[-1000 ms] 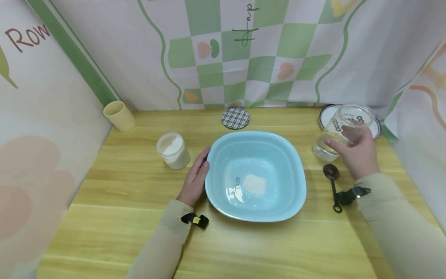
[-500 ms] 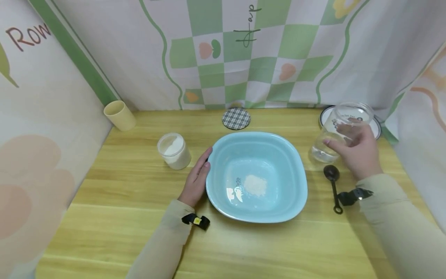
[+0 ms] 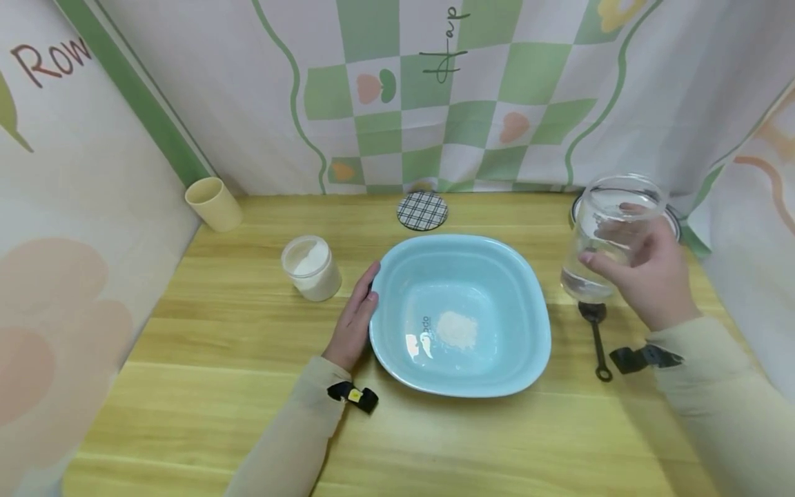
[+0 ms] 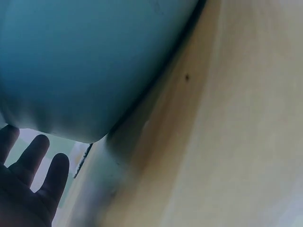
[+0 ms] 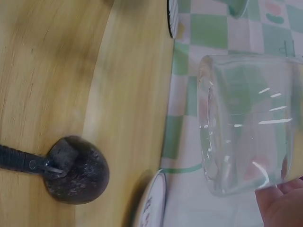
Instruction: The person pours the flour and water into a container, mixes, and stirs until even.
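A light blue basin stands mid-table, with a small patch of white powder on its bottom. My left hand rests against the basin's left side, fingers extended along the wall; the left wrist view shows straight fingers at the basin's underside. On the right, my right hand grips a clear glass jar holding some clear liquid, fingers on its far side and thumb on the near side. In the right wrist view the jar is lifted off the table. Below it lies a black measuring spoon.
Left of the basin stands an open clear container of white powder. A yellow cup is at the back left. Behind the basin lies a plaid coaster. A dark-rimmed white plate sits at the back right, partly hidden by the jar.
My right hand has raised the jar off the table and brought it slightly nearer and more upright, over the spoon's bowl. The left hand stays at the basin.
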Available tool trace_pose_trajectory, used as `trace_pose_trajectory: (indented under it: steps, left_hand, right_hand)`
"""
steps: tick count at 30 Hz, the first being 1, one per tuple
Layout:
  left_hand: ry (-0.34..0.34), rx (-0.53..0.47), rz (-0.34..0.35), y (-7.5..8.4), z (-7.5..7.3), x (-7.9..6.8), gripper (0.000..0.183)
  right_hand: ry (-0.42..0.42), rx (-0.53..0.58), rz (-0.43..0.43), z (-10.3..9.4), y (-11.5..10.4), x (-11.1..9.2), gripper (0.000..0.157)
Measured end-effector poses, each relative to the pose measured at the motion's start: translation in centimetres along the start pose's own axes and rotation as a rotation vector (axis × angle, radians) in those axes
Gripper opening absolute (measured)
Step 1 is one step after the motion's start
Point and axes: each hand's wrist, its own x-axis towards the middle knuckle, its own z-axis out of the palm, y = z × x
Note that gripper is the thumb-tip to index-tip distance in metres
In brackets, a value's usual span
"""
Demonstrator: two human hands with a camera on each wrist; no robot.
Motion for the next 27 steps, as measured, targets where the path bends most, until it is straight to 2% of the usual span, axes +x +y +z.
trace_pose_trajectory:
  steps: [3,7,8,13,14,15,27]
  left_hand:
    - [-0.011,0.003,0.005,-0.3,0.0,-0.1,0.052]
    - [-0.023,-0.002,0.007,-0.5,0.1,-0.2,0.053]
    - [-0.024,-0.006,0.004,-0.5,0.1,-0.2,0.053]
    - [-0.035,-0.007,-0.008,-0.5,0.2,-0.1,0.053]
    - [-0.04,-0.005,-0.007,-0.5,0.2,-0.1,0.053]
    - [-0.046,-0.004,-0.004,-0.6,0.2,-0.1,0.053]
    - [-0.044,-0.001,0.006,-0.5,0.1,-0.2,0.053]
  right_hand:
    - [-0.021,0.015,0.0,0.0,-0.5,-0.5,0.08]
    - [-0.047,-0.067,-0.004,0.0,-1.1,-1.4,0.081]
    - [-0.056,-0.078,-0.009,0.0,-1.2,-1.6,0.073]
    - [-0.08,-0.112,-0.039,0.1,-1.8,-2.6,0.078]
    - [-0.082,-0.118,-0.042,0.1,-1.8,-2.8,0.081]
    - [-0.085,-0.122,-0.04,0.1,-1.9,-3.1,0.09]
    - [-0.171,-0.246,0.029,0.2,-1.9,-5.2,0.096]
